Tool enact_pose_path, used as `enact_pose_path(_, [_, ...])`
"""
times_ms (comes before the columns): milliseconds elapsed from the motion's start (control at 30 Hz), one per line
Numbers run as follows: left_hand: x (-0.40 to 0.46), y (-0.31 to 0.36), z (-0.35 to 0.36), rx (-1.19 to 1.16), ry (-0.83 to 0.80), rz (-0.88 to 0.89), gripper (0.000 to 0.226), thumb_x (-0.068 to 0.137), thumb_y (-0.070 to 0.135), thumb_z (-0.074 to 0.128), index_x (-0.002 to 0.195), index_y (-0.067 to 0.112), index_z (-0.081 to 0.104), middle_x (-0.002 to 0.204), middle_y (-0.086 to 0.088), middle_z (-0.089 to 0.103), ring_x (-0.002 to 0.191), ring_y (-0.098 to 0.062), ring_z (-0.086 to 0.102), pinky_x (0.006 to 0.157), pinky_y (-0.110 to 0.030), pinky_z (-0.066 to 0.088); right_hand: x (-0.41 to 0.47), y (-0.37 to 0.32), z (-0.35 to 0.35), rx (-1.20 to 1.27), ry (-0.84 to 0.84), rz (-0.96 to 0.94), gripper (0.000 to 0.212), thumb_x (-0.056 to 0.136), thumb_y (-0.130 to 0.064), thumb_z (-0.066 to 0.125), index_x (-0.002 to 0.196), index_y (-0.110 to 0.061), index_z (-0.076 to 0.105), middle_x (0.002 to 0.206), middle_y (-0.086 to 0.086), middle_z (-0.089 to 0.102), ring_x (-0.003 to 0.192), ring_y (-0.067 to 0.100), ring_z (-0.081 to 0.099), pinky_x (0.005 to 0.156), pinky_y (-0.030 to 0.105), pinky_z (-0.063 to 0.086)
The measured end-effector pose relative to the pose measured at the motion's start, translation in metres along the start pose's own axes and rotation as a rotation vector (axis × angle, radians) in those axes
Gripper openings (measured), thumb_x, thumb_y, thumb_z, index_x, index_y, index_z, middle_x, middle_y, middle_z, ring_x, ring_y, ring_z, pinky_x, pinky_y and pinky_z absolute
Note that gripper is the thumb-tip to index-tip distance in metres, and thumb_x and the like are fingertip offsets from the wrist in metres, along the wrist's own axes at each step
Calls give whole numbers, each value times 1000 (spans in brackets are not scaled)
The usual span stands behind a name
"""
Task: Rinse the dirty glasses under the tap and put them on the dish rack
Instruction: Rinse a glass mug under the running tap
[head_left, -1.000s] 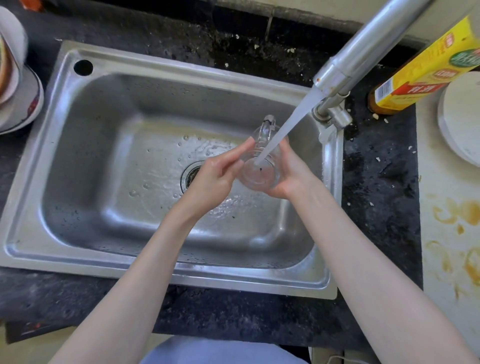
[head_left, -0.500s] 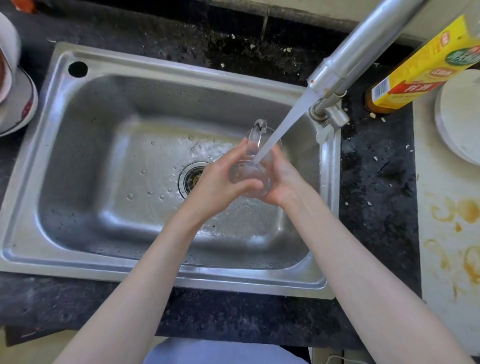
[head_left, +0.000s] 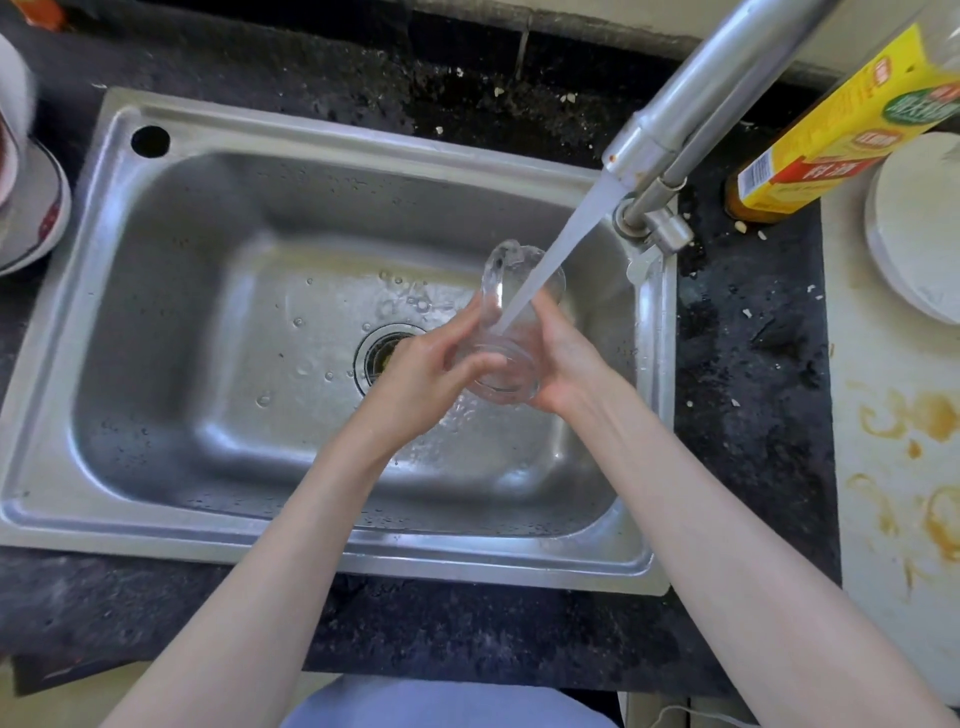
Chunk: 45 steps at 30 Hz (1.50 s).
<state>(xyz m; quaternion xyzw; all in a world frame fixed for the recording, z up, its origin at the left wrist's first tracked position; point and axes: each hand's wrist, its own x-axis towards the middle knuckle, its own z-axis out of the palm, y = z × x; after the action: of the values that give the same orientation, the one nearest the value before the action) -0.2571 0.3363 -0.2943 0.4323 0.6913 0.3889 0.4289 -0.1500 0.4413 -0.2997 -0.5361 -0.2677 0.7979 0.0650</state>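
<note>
Over the steel sink (head_left: 156, 467), the left hand (head_left: 431, 379) and right hand (head_left: 566, 358) both curl their fingers around a clear glass mug (head_left: 511, 332), tilted under the water stream (head_left: 566, 244) from the tap (head_left: 691, 109). The drain (head_left: 379, 353) lies just left of the hands. A yellow-labelled bottle (head_left: 841, 130) and white plate (head_left: 914, 228) sit right of the tap; stacked dishes (head_left: 31, 202) stand at the far left.

Glass (head_left: 511, 332) between both hands over the sink (head_left: 171, 249), under the tap (head_left: 691, 114); bottle (head_left: 831, 135) right.
</note>
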Motion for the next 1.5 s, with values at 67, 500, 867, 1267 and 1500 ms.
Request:
enact_pose_path(67, [-1,7,0,-270,-47,-110,34,89,53,40,116,40,57,111,14,65,101,5,59,94,-17,43,1,3,1,-45,29,-78,63,89,-66,40,85,-13,73,87,9,73,79,22,71,78,35,55])
enact_pose_path(500, [17,18,1,-709,63,-373,63,88,58,46,140,23,39,140,-10,48,123,-25,52,102,-43,42,-29,35,18,-495,67,-547,56,98,-43,40,95,11,54,72,27,51,67,23,48,64,35,38])
enact_pose_path(867, [3,25,17,-632,184,-319,70,90,66,31,146,24,30,146,3,40,133,-17,40,110,-42,33,-28,36,31,-420,284,-471,63,81,-79,21,78,-32,62,85,10,68,85,31,66,85,53,51])
enact_pose_path(1267, [-3,18,20,-366,74,-161,55,101,35,28,149,27,2,155,18,2,135,10,9,118,-32,15,-22,37,15,-336,215,-532,73,97,-56,9,99,-14,67,102,13,69,94,17,66,87,36,51])
enact_pose_path(1500, [3,11,26,-176,10,-81,61,99,35,31,148,23,-2,140,33,-1,116,36,2,95,7,8,-16,42,10,-239,251,-483,61,98,-53,14,127,-17,53,122,5,63,111,13,60,102,35,45])
